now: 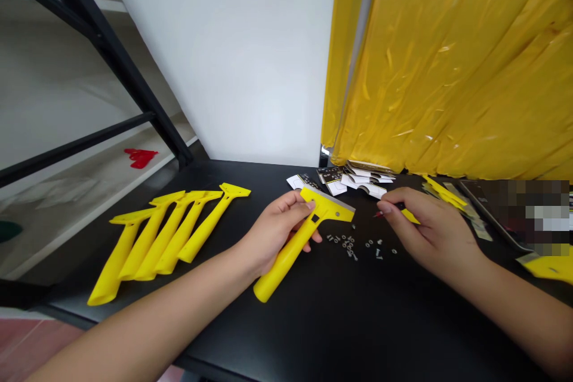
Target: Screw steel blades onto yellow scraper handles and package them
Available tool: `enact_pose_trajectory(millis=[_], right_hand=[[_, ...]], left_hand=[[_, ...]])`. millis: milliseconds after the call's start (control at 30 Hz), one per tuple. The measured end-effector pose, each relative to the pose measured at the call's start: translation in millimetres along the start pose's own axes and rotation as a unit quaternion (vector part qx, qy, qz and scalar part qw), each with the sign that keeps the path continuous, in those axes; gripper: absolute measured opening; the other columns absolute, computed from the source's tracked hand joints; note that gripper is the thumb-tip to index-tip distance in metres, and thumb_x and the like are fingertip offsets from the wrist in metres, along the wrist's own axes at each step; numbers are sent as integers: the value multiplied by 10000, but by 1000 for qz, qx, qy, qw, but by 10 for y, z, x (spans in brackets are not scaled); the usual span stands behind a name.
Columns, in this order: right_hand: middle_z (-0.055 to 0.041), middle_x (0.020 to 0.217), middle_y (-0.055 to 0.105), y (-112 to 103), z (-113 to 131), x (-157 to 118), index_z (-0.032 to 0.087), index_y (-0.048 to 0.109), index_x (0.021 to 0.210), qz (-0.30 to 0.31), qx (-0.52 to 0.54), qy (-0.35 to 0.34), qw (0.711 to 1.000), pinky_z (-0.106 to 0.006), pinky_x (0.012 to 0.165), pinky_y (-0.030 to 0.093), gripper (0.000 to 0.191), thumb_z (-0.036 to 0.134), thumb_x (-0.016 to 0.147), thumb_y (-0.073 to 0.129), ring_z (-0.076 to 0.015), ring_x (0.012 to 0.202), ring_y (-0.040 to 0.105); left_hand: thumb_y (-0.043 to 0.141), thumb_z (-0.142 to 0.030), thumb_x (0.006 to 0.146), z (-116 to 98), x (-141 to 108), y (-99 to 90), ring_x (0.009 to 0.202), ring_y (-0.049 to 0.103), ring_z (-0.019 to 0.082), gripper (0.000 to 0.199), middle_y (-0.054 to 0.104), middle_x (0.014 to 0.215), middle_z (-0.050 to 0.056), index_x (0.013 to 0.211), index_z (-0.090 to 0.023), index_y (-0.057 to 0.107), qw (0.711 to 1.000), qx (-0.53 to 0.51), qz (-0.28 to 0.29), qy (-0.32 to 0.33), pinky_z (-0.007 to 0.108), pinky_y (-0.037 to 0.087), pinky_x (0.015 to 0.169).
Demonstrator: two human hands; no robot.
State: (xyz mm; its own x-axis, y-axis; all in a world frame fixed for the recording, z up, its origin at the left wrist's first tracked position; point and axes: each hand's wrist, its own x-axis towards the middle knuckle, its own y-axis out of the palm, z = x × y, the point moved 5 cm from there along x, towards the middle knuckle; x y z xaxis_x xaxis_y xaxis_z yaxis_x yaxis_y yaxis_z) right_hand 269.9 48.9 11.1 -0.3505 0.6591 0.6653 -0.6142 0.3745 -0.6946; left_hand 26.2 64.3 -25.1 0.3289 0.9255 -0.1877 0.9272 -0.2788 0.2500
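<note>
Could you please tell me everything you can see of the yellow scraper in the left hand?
The yellow scraper looks plastic, with a rounded handle, a dark opening at the neck and a wide, flat head. A thin metallic strip edges the head; a grey fastener shows toward its right end. The left hand grips it over the black table, handle slanting toward the person.

Left forearm (pixel 165 316), toward seven o'clock: bare, smooth, tapering to the wrist (pixel 250 258); left hand (pixel 281 224) ungloved, thumbnail (pixel 310 205) short. Right forearm (pixel 514 298), toward four o'clock: bare, tapering; right hand (pixel 423 227) ungloved, thumbnail short.
</note>
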Motion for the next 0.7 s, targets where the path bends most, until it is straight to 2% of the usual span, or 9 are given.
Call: enact_pose_trajectory(millis=[700], right_hand=[[-9, 828, 721, 37, 16, -5, 253, 642, 987, 24, 2, 3, 1000, -323, 671, 494, 130, 302, 1085, 572, -194, 724, 696]], left_hand=[[747, -397, 955, 24, 15, -9, 617, 703, 152, 248, 718, 811, 26, 1023, -199, 612, 1000, 0, 6, -5, 216, 541, 503]])
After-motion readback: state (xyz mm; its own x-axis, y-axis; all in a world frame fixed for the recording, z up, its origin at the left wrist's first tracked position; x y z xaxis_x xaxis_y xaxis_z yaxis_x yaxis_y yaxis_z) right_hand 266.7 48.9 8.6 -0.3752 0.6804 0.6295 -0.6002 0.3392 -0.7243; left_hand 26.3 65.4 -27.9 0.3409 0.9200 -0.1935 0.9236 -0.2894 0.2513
